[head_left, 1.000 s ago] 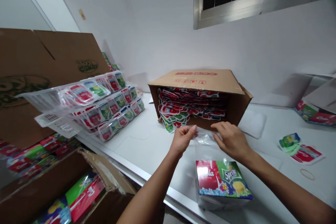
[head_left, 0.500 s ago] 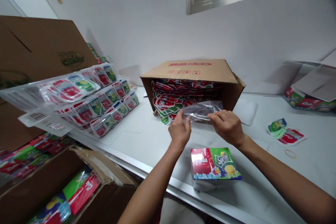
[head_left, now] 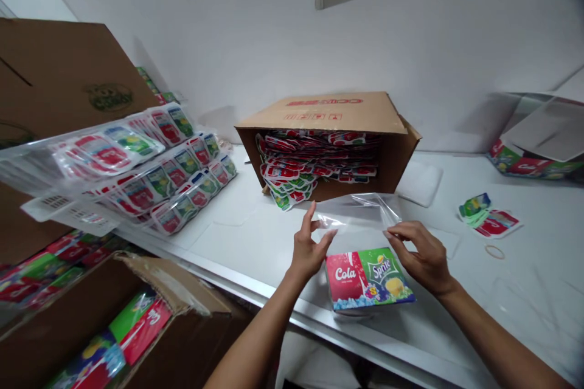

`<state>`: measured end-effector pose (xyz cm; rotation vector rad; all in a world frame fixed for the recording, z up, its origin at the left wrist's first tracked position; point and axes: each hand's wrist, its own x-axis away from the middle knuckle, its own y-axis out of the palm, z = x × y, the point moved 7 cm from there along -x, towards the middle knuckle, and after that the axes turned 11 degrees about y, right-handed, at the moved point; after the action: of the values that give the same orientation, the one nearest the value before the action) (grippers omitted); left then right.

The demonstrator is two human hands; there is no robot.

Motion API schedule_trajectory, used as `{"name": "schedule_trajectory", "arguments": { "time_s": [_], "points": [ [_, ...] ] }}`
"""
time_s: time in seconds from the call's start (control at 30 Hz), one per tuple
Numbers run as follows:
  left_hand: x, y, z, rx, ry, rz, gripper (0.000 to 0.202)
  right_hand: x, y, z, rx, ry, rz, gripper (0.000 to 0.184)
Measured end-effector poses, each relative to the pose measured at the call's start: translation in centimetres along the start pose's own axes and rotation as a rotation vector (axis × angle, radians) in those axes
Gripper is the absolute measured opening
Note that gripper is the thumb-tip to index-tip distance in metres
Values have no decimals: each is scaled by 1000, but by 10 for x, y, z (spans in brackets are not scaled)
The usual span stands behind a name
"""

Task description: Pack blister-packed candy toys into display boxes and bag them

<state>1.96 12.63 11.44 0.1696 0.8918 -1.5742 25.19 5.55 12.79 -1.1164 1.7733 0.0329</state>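
Observation:
A clear plastic bag [head_left: 356, 209] is stretched between my two hands, above and behind the printed Cola and Sprite box [head_left: 370, 279]. My left hand [head_left: 309, 246] is at the bag's left edge, index finger raised and thumb apart from it, with the film between them. At the bag's right corner, my right hand [head_left: 422, 255] pinches the film between thumb and fingers. The box stands near the table's front edge, just below both hands. Behind the bag, an open carton [head_left: 323, 112] lies on its side, filled with stacked red and green sachets [head_left: 292, 179].
Clear packs of sachets [head_left: 168, 179] lean in rows at the left beside a large carton [head_left: 55, 73]. An open carton [head_left: 196, 328] with printed boxes stands at lower left. At right are loose sachets [head_left: 497, 222], a rubber band [head_left: 494, 251] and an open display box [head_left: 529, 164].
The plastic bag has come down and towards me, away from the carton's mouth, and is spread wider. My right hand has moved down and right; the left hand's fingers have parted.

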Motion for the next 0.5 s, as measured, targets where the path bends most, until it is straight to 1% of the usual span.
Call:
{"name": "schedule_trajectory", "arguments": {
  "time_s": [0.07, 0.13, 0.2, 0.3, 0.37, 0.43, 0.5],
  "points": [
    [7, -6, 12, 85, 0, -45, 78, 5, -13, -14, -25, -60, -20, 31],
    [17, -15, 27, 68, 65, -29, 78, 12, -22, -24, -45, -104, -60, 36],
    [32, -24, 43, -24, 205, 16, 71, 21, -29, -31, -45, -143, -102, 39],
    [60, -27, 67, -158, 482, 34, 61, 38, -38, -39, 5, -200, -136, 39],
    [77, -25, 73, -202, 590, 1, 59, 49, -42, -41, 47, -223, -157, 38],
    [89, -23, 74, -217, 623, -40, 62, 60, -44, -42, 87, -246, -186, 35],
    [97, -22, 72, -222, 623, -60, 64, 69, -44, -41, 139, -272, -204, 31]
  ]
}}
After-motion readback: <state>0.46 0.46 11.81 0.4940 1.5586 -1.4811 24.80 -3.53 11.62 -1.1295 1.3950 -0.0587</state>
